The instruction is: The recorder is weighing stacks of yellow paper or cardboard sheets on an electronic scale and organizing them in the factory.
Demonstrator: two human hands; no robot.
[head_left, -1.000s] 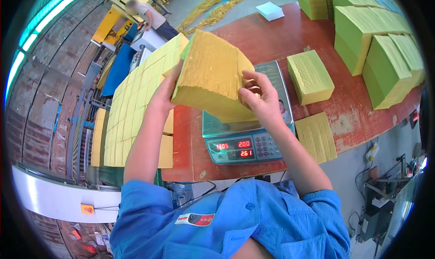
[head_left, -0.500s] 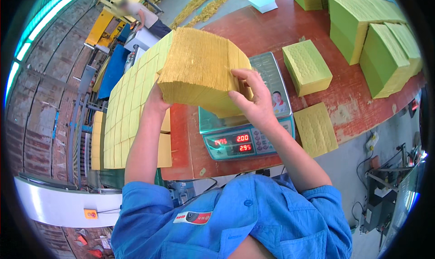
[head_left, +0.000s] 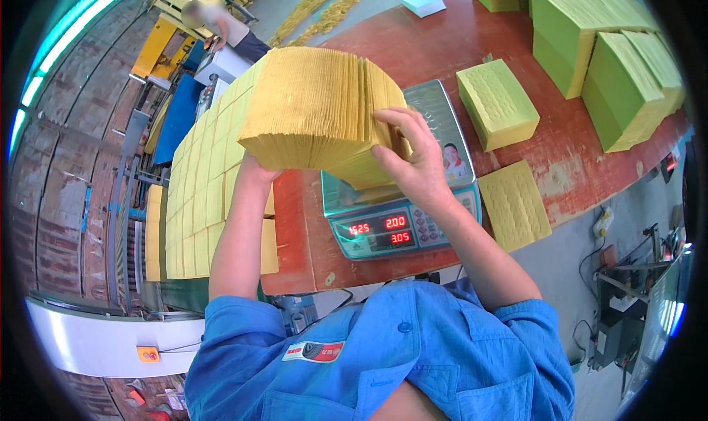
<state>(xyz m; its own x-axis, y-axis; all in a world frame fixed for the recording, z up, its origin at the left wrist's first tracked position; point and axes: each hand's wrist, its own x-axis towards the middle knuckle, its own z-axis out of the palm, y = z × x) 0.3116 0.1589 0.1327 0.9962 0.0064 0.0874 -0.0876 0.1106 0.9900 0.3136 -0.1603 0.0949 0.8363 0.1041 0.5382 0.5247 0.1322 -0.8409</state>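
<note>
Red worktable (head_left: pixel 560 152), digital scale (head_left: pixel 413 222), yellow paper stacks (head_left: pixel 498 104), green paper stacks (head_left: pixel 590 45), pale blue pad (head_left: pixel 422 1)

Blue short-sleeved work shirt, bare forearms

The collared shirt (head_left: pixel 383 355) has a blue button at the front and a small red-and-white chest patch (head_left: pixel 313 351), its print too blurred to tell; sleeves end near the elbows.

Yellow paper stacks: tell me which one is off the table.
The thick fanned stack gripped between the left hand and right hand above the scale. The other loose stacks lie flat on the red table.
</note>
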